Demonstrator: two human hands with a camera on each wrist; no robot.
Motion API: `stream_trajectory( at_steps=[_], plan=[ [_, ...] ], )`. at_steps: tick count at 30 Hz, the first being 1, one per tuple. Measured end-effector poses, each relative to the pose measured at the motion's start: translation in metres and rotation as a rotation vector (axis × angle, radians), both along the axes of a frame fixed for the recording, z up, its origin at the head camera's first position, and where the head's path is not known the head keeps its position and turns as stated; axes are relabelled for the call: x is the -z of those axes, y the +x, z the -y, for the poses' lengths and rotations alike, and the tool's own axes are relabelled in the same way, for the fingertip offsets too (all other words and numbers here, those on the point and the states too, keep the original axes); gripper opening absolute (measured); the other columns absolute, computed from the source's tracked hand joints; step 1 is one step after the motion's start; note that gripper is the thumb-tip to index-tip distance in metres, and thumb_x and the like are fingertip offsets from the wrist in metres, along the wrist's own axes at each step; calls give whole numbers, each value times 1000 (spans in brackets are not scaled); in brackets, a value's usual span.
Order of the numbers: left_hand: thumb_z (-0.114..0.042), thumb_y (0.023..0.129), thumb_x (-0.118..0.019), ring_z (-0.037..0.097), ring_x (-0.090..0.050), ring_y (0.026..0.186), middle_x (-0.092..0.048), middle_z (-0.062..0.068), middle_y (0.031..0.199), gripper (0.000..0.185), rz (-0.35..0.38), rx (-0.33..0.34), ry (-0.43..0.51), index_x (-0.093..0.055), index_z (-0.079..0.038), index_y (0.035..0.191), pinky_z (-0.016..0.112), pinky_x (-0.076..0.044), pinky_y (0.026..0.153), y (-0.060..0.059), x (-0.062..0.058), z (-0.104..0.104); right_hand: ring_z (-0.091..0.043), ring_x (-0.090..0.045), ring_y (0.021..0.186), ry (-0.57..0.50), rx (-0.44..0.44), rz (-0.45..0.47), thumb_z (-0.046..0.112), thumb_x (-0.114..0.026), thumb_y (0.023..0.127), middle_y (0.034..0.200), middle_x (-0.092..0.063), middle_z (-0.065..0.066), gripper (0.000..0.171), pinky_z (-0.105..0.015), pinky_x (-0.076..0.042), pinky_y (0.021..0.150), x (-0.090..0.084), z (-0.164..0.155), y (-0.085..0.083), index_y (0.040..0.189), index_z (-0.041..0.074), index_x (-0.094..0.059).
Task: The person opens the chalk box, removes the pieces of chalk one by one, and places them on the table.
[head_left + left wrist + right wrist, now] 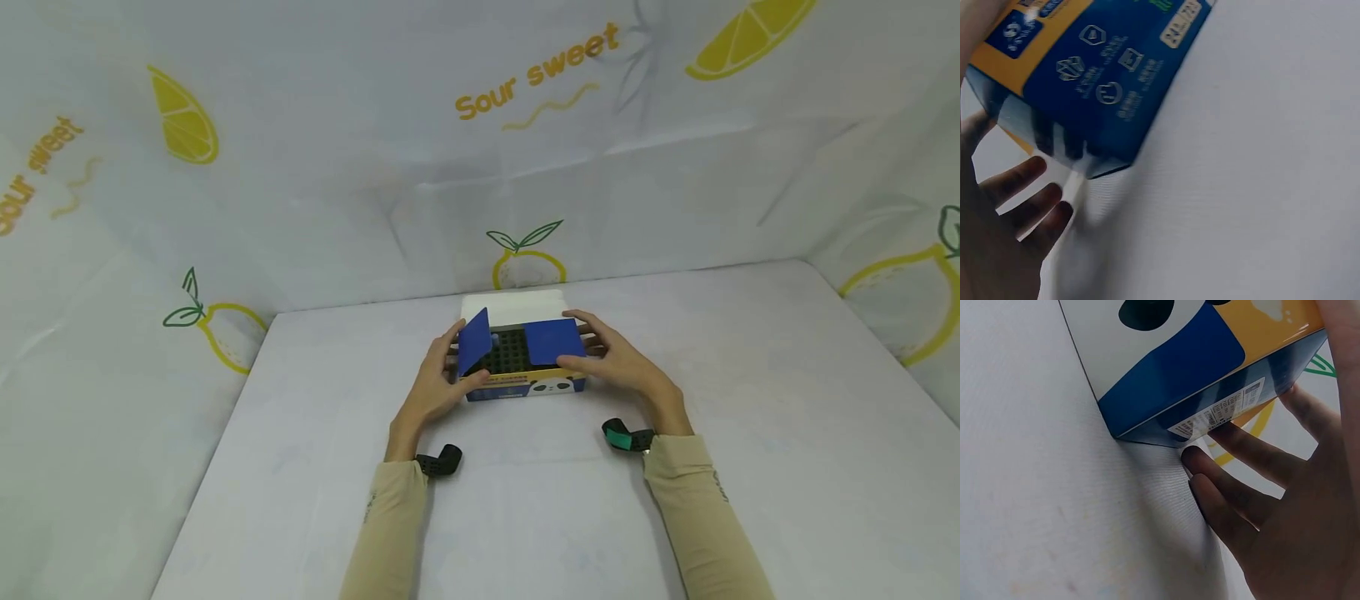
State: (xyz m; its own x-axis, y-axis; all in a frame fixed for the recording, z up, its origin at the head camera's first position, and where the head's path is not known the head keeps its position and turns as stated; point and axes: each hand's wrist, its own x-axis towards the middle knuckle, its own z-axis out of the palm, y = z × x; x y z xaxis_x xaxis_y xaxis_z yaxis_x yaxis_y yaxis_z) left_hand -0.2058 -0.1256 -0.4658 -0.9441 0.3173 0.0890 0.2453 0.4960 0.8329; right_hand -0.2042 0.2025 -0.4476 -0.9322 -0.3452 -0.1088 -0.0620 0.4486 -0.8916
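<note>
A blue and yellow cardboard box with a panda face on its front sits on the table before both hands. Inside is a dark tray with rows of holes. The left end flap tilts steeply upward, while the right end flap lies nearly flat over the tray. My left hand spans the box's left end, thumb by the front edge. My right hand spans the other end, its thumb on the right flap. In both wrist views the lower fingers are extended and spread beside the box.
Behind the tray a white panel extends toward the back of the table. The table has a white cover, and lemon-printed white cloth rises at the back and sides. Each wrist wears a black strap; the right one has a green patch.
</note>
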Motion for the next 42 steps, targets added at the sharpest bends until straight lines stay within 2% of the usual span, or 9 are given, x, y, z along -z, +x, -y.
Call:
stream_trajectory(
  at_steps=[6, 12, 16, 19, 23, 27, 33, 37, 42],
  plan=[
    [-89, 74, -60, 35, -21, 151, -24, 11, 165, 109, -118, -20, -60, -34, -28, 160, 72, -30, 114, -5, -31, 4, -44, -48, 137, -3, -11, -9, 39, -72, 95, 155, -39, -23, 85, -61, -42, 110, 1, 0, -1, 163, 27, -23],
    [-90, 78, -54, 35, -44, 142, -47, 12, 155, 105, -243, 110, -83, -50, -14, 151, 64, -38, 114, -19, -64, -10, -45, -49, 137, -24, -6, 3, 36, -72, 95, 155, -40, -24, 85, -62, -41, 112, 4, 0, -2, 163, 26, -23],
    [-58, 91, -70, 34, -58, 128, -60, 16, 142, 75, -251, 165, -94, -58, -7, 144, 58, -47, 108, -21, -72, -13, -45, -48, 138, -31, -9, 14, 37, -72, 94, 155, -40, -24, 86, -62, -41, 112, 6, 2, -2, 163, 27, -22],
    [-27, 91, -75, 33, -62, 122, -66, 19, 134, 56, -277, 150, -41, -61, -5, 140, 56, -49, 106, -19, -72, -4, -44, -48, 138, -28, -16, 3, 37, -72, 95, 155, -41, -24, 85, -61, -41, 113, 6, 4, -2, 163, 28, -22],
    [-21, 92, -74, 33, -64, 121, -68, 18, 131, 52, -311, 95, 4, -61, -6, 141, 54, -49, 106, -16, -73, 13, -44, -48, 139, -13, -10, -12, 39, -72, 95, 155, -41, -24, 85, -61, -40, 114, 5, 2, -3, 163, 28, -22],
    [-15, 96, -68, 36, -62, 124, -65, 19, 136, 49, -302, 36, 25, -59, -5, 143, 52, -47, 110, -8, -68, 33, -45, -46, 140, -8, -1, -2, 41, -72, 94, 157, -38, -24, 87, -63, -39, 114, 4, 0, -2, 163, 29, -21],
    [-6, 97, -63, 42, -60, 125, -62, 26, 136, 48, -204, -82, 143, -55, 1, 144, 56, -44, 113, 6, -39, 59, -45, -45, 141, -9, -4, 4, 41, -72, 94, 157, -38, -24, 87, -63, -39, 114, 4, 1, -1, 163, 29, -21],
    [-3, 94, -66, 41, -57, 128, -59, 24, 139, 50, -90, -152, 131, -56, 1, 143, 56, -42, 115, 11, -13, 59, -46, -45, 140, -9, 2, 9, 41, -72, 94, 157, -37, -24, 88, -64, -39, 114, 3, 0, -1, 164, 28, -21],
    [2, 91, -70, 37, -59, 124, -61, 20, 136, 47, -113, -126, 79, -63, -2, 138, 52, -49, 108, 11, 4, 42, -46, -45, 140, -14, 2, 9, 40, -72, 94, 157, -38, -25, 88, -64, -39, 114, 3, 0, -1, 164, 28, -20]
  ],
)
